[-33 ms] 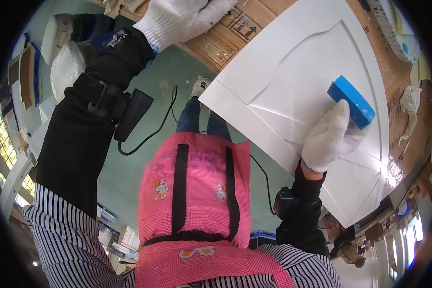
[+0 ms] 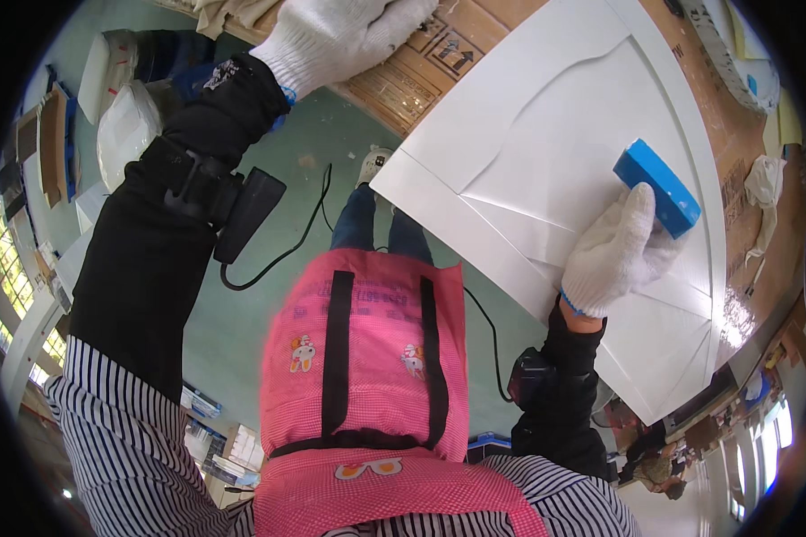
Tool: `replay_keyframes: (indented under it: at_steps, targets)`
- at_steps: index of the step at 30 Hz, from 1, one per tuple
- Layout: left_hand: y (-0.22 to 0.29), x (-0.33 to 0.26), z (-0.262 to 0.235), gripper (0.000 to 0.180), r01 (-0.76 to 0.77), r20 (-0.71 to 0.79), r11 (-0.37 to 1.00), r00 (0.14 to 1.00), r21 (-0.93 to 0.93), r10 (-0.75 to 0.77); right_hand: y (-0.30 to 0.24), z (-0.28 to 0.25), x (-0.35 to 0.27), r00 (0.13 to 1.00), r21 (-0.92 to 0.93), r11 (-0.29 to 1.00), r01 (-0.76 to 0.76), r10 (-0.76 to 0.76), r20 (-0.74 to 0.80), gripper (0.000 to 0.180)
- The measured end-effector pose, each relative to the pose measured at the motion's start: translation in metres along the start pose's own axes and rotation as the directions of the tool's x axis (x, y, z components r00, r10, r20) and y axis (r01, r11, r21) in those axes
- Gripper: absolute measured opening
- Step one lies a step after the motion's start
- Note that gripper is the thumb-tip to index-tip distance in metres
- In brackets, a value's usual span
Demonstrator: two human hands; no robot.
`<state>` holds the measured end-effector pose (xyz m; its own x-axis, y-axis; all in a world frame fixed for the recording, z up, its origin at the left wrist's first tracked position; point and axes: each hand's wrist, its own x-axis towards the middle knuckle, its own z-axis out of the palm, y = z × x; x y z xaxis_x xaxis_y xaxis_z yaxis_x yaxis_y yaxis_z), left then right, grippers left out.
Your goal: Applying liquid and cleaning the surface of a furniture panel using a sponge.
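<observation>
My right hand, in a white knit glove, is closed around a blue sanding block. The block rests against the face of a large white panel that has a curved outer edge and raised and grooved lines. My left hand, gloved the same way, is at the top of the view over the cardboard-covered table, left of the panel. Its visible fingers are stretched out with nothing seen in them, though the upper part is cut off by the frame's edge.
Brown cardboard also extends right of the panel, with a crumpled white cloth on it. Black cables hang from devices strapped to both forearms. Wrapped bundles stand on the green floor at left. Another person appears at lower right.
</observation>
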<state>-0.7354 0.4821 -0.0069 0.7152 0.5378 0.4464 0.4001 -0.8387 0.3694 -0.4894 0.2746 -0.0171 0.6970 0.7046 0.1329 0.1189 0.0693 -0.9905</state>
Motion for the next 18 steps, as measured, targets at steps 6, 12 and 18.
replay_keyframes:
  at_steps: [6,12,18]
  targets:
    - [0.042,0.035,0.034,0.051,-0.031,0.168,0.999,0.985,0.029,0.025,0.004,0.002,0.006,0.987,0.132,0.989,-0.072,0.090,-0.132,0.021]
    - [0.058,0.033,0.040,0.067,-0.046,0.412,0.998,0.911,0.046,0.023,0.006,0.006,0.013,0.984,0.176,0.983,-0.046,0.074,-0.160,0.022]
    - [0.077,-0.011,0.020,0.078,-0.157,0.523,0.973,0.851,0.168,0.047,0.006,0.007,0.015,0.988,0.199,0.979,-0.035,0.064,-0.138,0.039]
